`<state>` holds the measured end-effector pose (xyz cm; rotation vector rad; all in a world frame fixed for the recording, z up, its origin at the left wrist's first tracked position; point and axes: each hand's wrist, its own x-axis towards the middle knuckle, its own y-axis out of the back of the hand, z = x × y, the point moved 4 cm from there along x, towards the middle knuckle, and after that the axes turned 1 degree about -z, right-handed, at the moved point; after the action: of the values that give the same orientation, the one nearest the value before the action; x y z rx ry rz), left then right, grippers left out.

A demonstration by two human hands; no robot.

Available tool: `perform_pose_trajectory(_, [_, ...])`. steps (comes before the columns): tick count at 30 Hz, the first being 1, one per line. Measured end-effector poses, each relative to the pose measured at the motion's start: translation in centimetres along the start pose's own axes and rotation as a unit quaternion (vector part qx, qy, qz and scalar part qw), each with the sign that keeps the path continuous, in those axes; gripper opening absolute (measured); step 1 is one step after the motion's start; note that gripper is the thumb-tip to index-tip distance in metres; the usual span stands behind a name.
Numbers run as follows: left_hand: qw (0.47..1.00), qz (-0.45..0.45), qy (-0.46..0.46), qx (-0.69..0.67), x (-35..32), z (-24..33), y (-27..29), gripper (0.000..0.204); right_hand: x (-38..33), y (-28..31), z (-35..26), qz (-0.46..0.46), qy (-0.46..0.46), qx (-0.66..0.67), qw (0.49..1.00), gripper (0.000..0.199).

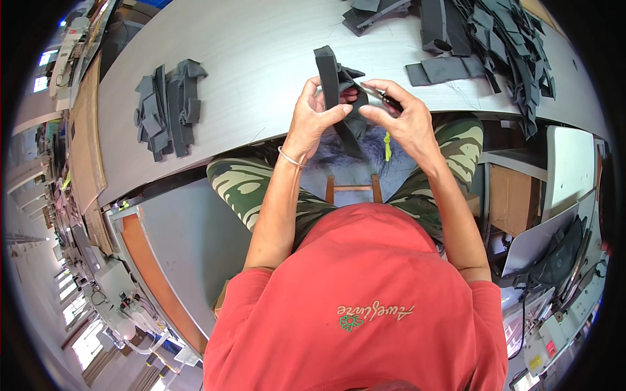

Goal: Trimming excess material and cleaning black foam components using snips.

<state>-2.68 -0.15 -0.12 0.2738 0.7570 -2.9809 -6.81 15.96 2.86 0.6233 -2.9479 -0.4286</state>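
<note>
Clock directions: taken from the middle of the view.
Sewing machine (117, 285): pale, at 8 o'clock, near the curved rim.
Small pile (184, 107): dark grey fabric pieces, at 10 o'clock, lying flat in two loose rows.
Table (254, 62): pale top, spanning 10 to 2 o'clock.
Trousers (244, 184): camouflage, both knees beneath the table's near edge.
Left hand (314, 118): at 12 o'clock, thumb in front and fingers behind, clamped on the held strip; a pale band (291, 158) circles the wrist.
Held strip (330, 81): dark grey fabric, at 12 o'clock, raised between the hands; it runs from 11 toward 5 o'clock, its lower end past the near table edge, with crumpled folds on its right.
Shirt (365, 260): red, at 6 o'clock.
Yellow-green tag (387, 146): narrow, at 1 o'clock, below the gap between the hands.
Tool (393, 103): slim, dark-handled, its tip toward the folds; contact cannot be told.
Right hand (411, 120): between 1 and 2 o'clock, fingers closed round the tool, index finger and thumb tips apart.
Flat piece (447, 70): dark grey, between 1 and 2 o'clock, just beside the heap.
Large heap (505, 39): overlapping dark grey strips, at 2 o'clock, some hanging over the edge.
Cardboard box (514, 200): brown, at 3 o'clock.
</note>
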Motion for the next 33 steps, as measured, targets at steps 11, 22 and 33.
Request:
perform_pose_trajectory(11, [0.997,-0.029,0.024,-0.065,-2.3,-0.6,-0.5,0.049,-1.9,-1.1,-3.2,0.043,0.114,-0.342,0.932,0.019])
perform_pose_trajectory(22, [0.985,-0.095,0.052,-0.135,-4.0,0.1,-2.1,0.056,-3.1,-0.6,-2.8,-0.002,-0.01,0.047,0.999,0.013])
perform_pose_trajectory(33, [0.986,-0.126,0.078,-0.08,-4.5,-0.1,-3.0,0.032,-3.4,-0.8,-3.8,-0.067,-0.034,0.203,0.976,0.006])
